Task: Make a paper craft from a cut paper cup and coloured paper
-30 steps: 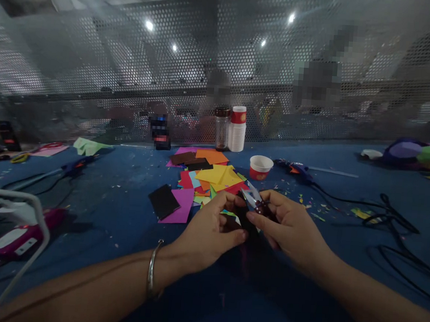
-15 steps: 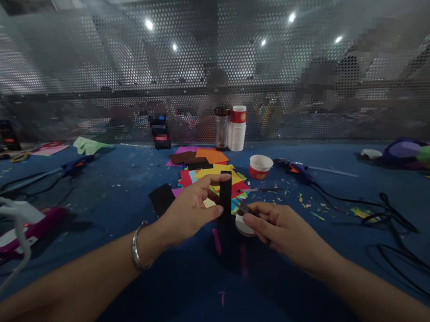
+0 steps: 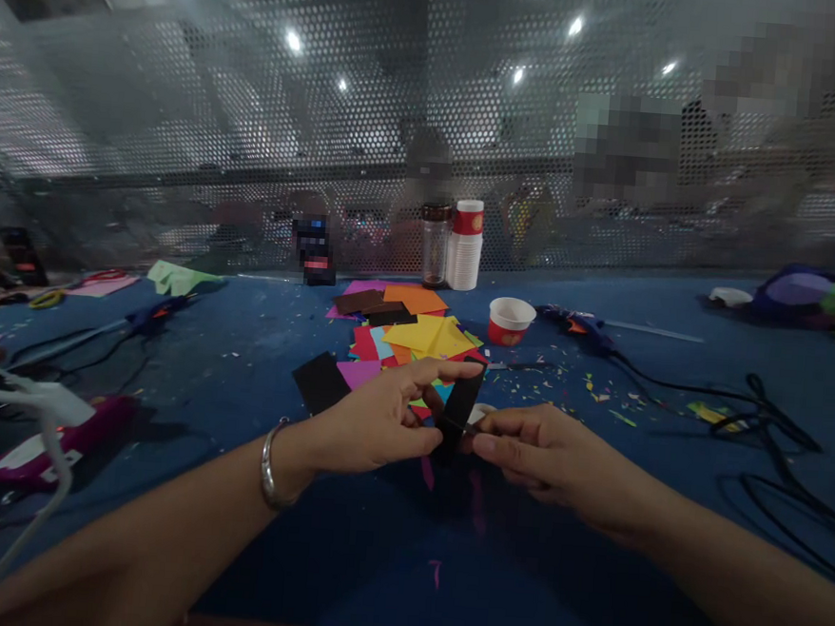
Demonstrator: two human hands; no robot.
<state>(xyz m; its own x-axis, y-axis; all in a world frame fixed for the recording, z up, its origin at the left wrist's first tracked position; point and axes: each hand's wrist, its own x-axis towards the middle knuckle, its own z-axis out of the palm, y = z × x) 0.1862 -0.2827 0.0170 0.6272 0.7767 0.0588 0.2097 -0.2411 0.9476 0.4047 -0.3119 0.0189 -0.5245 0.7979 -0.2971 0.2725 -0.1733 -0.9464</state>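
In the head view, my left hand [image 3: 382, 415] pinches a narrow black paper strip [image 3: 463, 397] between thumb and fingers, its top leaning right. My right hand [image 3: 543, 451] is closed around what look like small scissors [image 3: 461, 428]; the handles are hidden in the fingers. Their dark blades reach the strip's lower part, though I cannot tell whether they cut into it. Behind the right fingers, a white round object [image 3: 480, 413] is partly covered. Coloured paper sheets [image 3: 430, 338] lie piled just past my hands, and a black sheet [image 3: 319, 382] lies left of them.
A red-and-white paper cup [image 3: 509, 321] stands beyond my right hand. Farther back are a clear bottle [image 3: 434, 247] and stacked cups [image 3: 466, 250]. Glue guns [image 3: 580, 326] with cables lie at both sides. A craft knife [image 3: 524, 366] and paper scraps are scattered about.
My right hand has brought the scissors left to the black strip. The strip, upright before, now leans right, and my left hand has shifted slightly right with it.
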